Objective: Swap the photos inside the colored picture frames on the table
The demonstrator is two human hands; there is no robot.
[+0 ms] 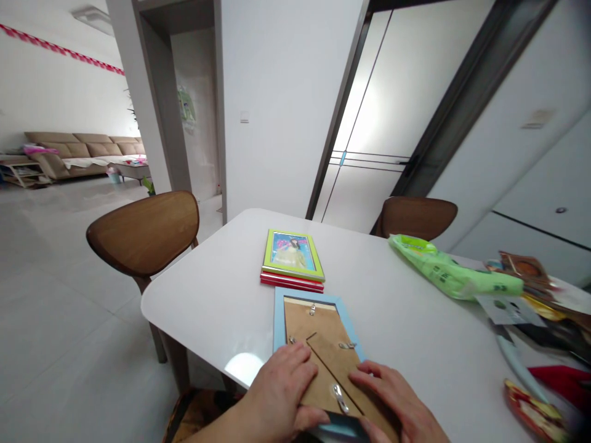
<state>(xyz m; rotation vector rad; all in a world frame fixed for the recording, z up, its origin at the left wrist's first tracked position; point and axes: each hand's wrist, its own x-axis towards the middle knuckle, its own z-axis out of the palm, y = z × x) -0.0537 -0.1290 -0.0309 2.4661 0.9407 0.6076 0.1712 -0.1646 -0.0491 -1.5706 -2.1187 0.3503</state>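
A light blue photo frame (279, 320) lies face down at the near edge of the white table, its brown backing board (318, 363) turned up. Small metal clips and a hanger are fixed to the board, and a support leg is outlined in it. My left hand (286, 387) grips the frame's near left part, fingers on the board and thumb at the near edge. On the near right, my right hand (392, 394) holds the frame, its fingers bent over the board. Just beyond stand stacked frames: a lime green photo frame (268, 252) on top of red frames (290, 282).
The white table (207, 295) has rounded corners. Brown wooden chairs stand at its left (143, 234) and far side (418, 216). A green plastic package (457, 277) and assorted items, including a red and yellow object (535, 412), lie on the right.
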